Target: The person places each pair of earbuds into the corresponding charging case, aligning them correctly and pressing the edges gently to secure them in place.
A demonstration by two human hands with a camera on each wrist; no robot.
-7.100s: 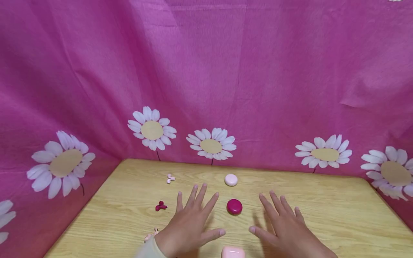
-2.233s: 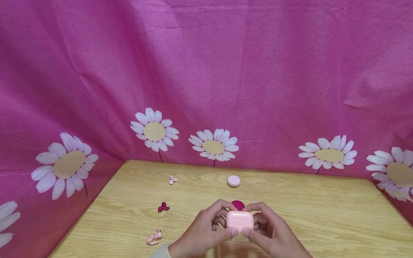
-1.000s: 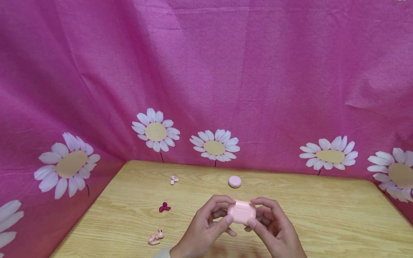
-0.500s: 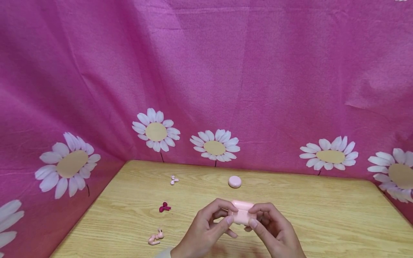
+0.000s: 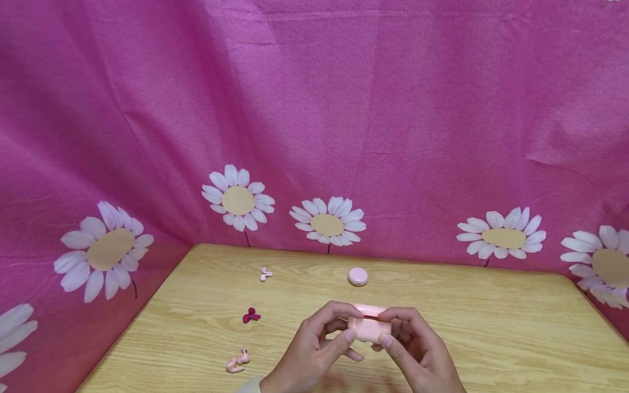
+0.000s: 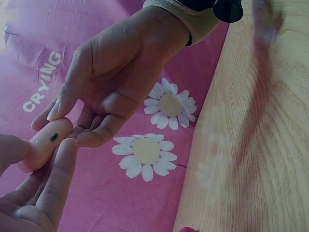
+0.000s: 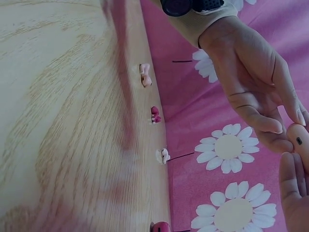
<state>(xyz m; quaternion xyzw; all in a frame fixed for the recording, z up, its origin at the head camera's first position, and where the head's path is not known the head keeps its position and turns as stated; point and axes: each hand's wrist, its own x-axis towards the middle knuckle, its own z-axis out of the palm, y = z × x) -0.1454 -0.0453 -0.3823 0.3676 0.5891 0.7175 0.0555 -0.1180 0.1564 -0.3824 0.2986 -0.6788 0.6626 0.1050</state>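
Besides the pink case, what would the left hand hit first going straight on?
The left hand would probably meet the right hand, gripping the other end of the pink case; depth is hard to judge.

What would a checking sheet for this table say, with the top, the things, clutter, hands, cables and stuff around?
Surface: wood-grain table.
Job's things: peach-pink case, held above the table, a dark gap under its lid.
Clutter: peach-pink earbuds, magenta earbuds, pale pink earbuds, pale pink round case; magenta case, cut off in the right wrist view.
Hands: left hand and right hand both grip the peach-pink case.
Cables: nothing seen.
Surroundings: pink cloth with white-petalled flowers.
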